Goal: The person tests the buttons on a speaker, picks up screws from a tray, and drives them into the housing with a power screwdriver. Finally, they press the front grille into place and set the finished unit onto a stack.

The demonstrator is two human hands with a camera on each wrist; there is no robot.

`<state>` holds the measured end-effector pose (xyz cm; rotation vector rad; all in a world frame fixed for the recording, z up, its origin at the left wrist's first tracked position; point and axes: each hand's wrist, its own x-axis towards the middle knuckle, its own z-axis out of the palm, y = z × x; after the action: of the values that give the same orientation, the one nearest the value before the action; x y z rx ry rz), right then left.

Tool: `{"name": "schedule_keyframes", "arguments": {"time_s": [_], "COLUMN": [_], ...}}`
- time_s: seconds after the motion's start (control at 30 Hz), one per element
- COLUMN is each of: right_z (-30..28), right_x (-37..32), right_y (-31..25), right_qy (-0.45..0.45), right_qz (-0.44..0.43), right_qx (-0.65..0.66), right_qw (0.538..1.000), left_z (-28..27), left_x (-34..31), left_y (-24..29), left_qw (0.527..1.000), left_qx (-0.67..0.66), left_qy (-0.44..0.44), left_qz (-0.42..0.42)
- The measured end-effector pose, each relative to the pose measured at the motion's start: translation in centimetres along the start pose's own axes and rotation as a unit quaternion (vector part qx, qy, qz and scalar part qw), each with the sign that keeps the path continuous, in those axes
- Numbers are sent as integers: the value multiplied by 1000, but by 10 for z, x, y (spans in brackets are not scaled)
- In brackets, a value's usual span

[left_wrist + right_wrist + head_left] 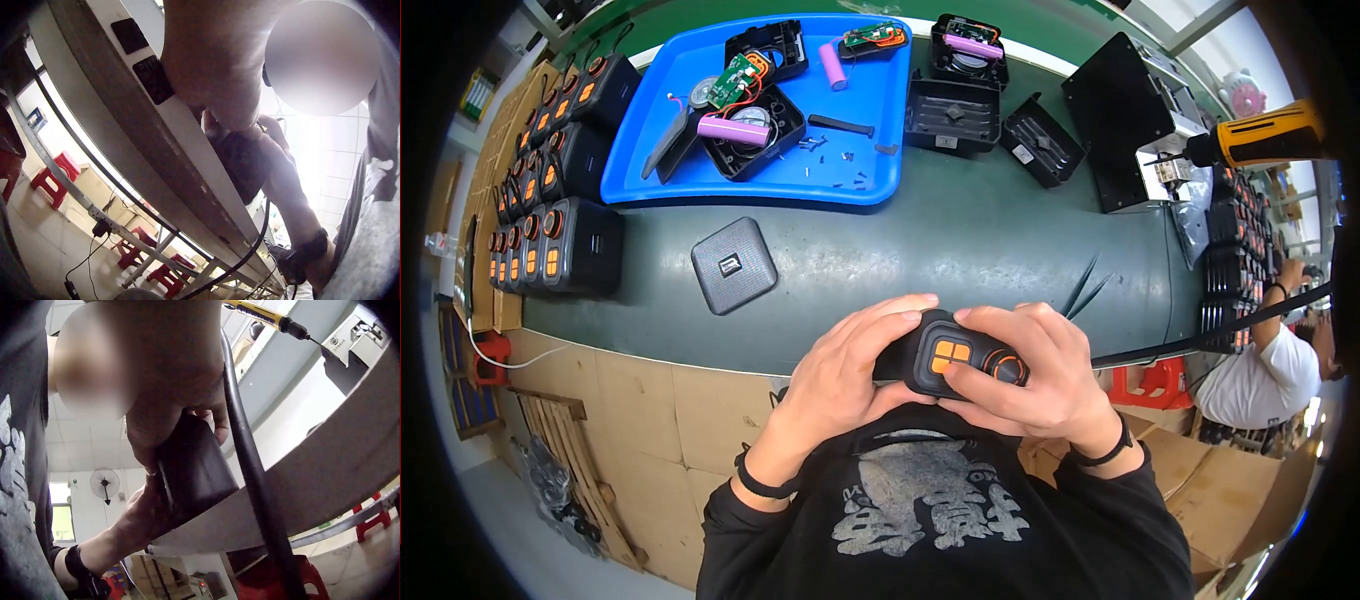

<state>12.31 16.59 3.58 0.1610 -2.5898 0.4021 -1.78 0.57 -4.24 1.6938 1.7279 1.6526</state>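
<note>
A black speaker box point(922, 366) with orange buttons and an orange-ringed knob is held between both hands at the table's front edge. My left hand point(840, 365) grips its left side. My right hand point(1040, 375) holds the other side, the thumb lying over the front by the orange buttons and the fingers along the top edge. In the right wrist view the smooth black casing point(197, 464) shows below the hand. The left wrist view has the box dark, partly hidden by hands. A square grille cover point(735, 266) with a logo lies on the green table.
A blue tray point(625, 180) bears opened housings, circuit boards, pink cells and screws. Finished-looking speakers point(590, 245) stand in rows at left. Black shells point(953, 115) lie behind; at right are tweezers point(1085, 290), a screw feeder point(1115, 120) and a yellow electric screwdriver point(1270, 137).
</note>
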Motion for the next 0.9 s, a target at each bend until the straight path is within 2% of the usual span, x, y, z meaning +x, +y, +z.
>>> {"name": "schedule_keyframes", "arguments": {"time_s": [0.9], "right_z": [-2], "right_x": [1], "right_y": [-1], "right_qy": [-12], "right_qz": [-1], "right_qx": [-4], "right_qw": [1000], "left_z": [1], "left_x": [0], "left_y": [-3], "left_qw": [1000], "left_qx": [5], "left_qy": [4], "left_qz": [25]}}
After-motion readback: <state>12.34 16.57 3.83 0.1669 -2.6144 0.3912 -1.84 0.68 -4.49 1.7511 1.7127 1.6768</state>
